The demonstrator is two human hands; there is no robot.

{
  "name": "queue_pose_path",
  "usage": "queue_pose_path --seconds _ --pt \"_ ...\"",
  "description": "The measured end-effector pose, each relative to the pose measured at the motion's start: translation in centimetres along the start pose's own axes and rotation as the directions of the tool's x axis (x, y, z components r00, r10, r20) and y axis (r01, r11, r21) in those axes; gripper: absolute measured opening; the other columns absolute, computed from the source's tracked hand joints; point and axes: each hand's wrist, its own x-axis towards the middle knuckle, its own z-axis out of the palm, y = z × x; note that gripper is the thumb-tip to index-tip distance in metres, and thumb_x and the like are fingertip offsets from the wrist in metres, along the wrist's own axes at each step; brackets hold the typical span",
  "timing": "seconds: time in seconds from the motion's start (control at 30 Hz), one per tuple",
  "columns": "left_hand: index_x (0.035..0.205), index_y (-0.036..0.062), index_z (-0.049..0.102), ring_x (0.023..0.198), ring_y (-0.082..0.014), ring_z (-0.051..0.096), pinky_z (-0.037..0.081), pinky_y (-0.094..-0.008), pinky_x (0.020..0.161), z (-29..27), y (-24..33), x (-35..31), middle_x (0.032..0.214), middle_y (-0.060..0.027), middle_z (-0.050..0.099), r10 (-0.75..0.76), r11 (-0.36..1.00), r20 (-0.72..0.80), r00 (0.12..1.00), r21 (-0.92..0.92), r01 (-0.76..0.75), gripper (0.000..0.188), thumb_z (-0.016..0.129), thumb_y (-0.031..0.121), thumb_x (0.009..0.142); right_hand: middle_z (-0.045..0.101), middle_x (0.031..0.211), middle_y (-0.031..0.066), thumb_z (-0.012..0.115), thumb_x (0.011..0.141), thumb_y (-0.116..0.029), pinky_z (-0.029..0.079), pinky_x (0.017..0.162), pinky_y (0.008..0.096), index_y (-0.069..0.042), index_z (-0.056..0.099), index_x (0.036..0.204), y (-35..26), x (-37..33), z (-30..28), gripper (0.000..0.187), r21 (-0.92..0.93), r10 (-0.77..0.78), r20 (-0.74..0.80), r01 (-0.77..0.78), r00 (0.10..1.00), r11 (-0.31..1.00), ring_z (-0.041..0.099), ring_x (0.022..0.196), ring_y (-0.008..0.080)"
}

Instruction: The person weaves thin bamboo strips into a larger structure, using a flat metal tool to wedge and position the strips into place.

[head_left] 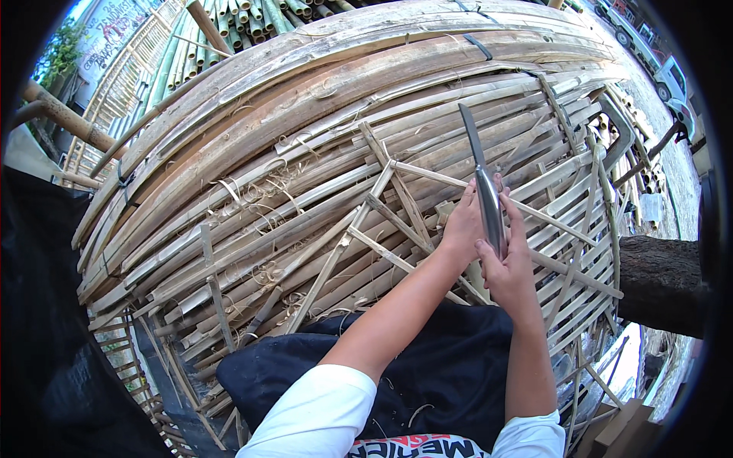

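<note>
A long knife (491,210) points up and away from me, with a narrow dark blade and a thick, shiny metal handle. My right hand (509,263) grips the handle from the right, its thumb lying along the near end. Against the handle's left side is my left hand (463,229), its fingers closed about it and partly hidden behind the metal. Below both hands lies a frame of crossed bamboo strips (366,206). Curly shavings (267,191) are scattered over the split bamboo slats (305,221) under it.
Long, wide bamboo splits (321,91) tied with dark bands lie across the far side. Green bamboo poles (252,23) are stacked beyond. Dark cloth (443,359) covers my lap. A thick log (660,286) juts in at right; a truck (672,80) stands farther off.
</note>
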Motion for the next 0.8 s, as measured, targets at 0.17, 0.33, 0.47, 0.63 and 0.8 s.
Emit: queue_pose_path --seconds 0.17,0.33,0.47,0.63,0.8 --pt "0.156 0.0013 0.028 0.151 -0.0379 0.025 0.014 -0.0533 0.124 -0.2 0.7 0.6 0.159 -0.0256 0.029 -0.054 0.846 -0.001 0.999 -0.532 0.045 0.11 0.056 0.076 0.081 0.054 0.141 0.0229 0.062 0.089 -0.001 0.042 0.108 0.0389 -0.004 0.041 0.147 -1.8 -1.5 1.9 0.061 0.009 0.092 0.177 -0.095 0.98 0.995 0.058 0.127 0.0304" --pt "0.156 0.0005 0.028 0.15 -0.0379 0.025 0.014 -0.0544 0.124 -0.4 0.1 0.6 0.158 -0.026 0.03 -0.034 0.863 0.018 0.999 -0.504 0.039 0.111 0.053 0.079 0.081 0.062 0.129 0.0286 0.061 0.09 -0.003 0.048 0.101 0.0414 -0.002 0.049 0.139 -1.8 -0.9 2.4 0.051 0.028 0.039 0.112 -0.042 0.993 0.999 0.064 0.119 0.0393" --pt "0.155 -0.0004 0.028 0.15 -0.0375 0.026 0.015 -0.0541 0.124 -1.0 0.0 0.5 0.157 -0.0261 0.033 -0.026 0.867 0.026 0.999 -0.497 0.036 0.108 0.05 0.078 0.084 0.065 0.121 0.0277 0.063 0.089 -0.004 0.05 0.097 0.0425 -0.003 0.052 0.137 -0.5 -0.9 2.3 0.049 -0.069 -0.042 0.124 0.051 0.991 0.996 0.065 0.114 0.0406" --pt "0.154 -0.0006 0.029 0.149 -0.0369 0.027 0.016 -0.0522 0.124 -1.8 -0.3 0.2 0.155 -0.0256 0.035 -0.027 0.881 0.05 0.998 -0.471 0.048 0.105 0.049 0.077 0.086 0.066 0.098 0.0243 0.066 0.088 -0.009 0.053 0.084 0.0475 -0.012 0.055 0.139 -0.8 -0.9 2.6 0.052 -0.199 -0.045 0.145 0.074 0.988 0.977 0.067 0.094 0.0429" --pt "0.154 -0.0012 0.029 0.149 -0.0374 0.027 0.017 -0.0526 0.124 -2.2 -0.2 0.5 0.153 -0.0255 0.037 -0.009 0.895 0.045 0.999 -0.446 0.028 0.107 0.05 0.077 0.085 0.063 0.089 0.0212 0.067 0.088 -0.016 0.053 0.078 0.0517 -0.019 0.055 0.14 -0.8 -0.7 2.5 0.053 -0.351 -0.015 0.176 0.077 0.984 0.933 0.067 0.085 0.0418"
